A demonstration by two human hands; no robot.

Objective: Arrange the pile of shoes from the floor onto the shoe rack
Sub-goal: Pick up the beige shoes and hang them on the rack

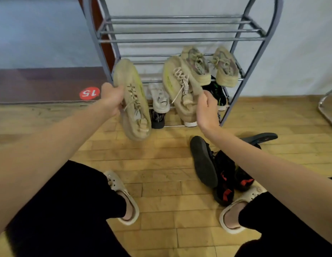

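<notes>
Before the shoe rack (254, 43), left hand (112, 99) grips one beige sneaker (132, 101); right hand (206, 106) pinches its mate (178, 86). Seat both side by side, left of the shelved pair (211, 65).

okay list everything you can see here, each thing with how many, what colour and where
Shoe rack: one, grey metal, against the wall.
Held sneakers: two, beige, one in each hand before the rack.
Racked sneakers: two, beige, middle shelf, right.
Lower shoes: several, white and black, partly hidden.
Floor shoes: a few, black with red, right.
Sticker: one, red, left.
Clogs: two, cream, worn.
Left hand: grips a sneaker.
Right hand: grips the other.
</notes>
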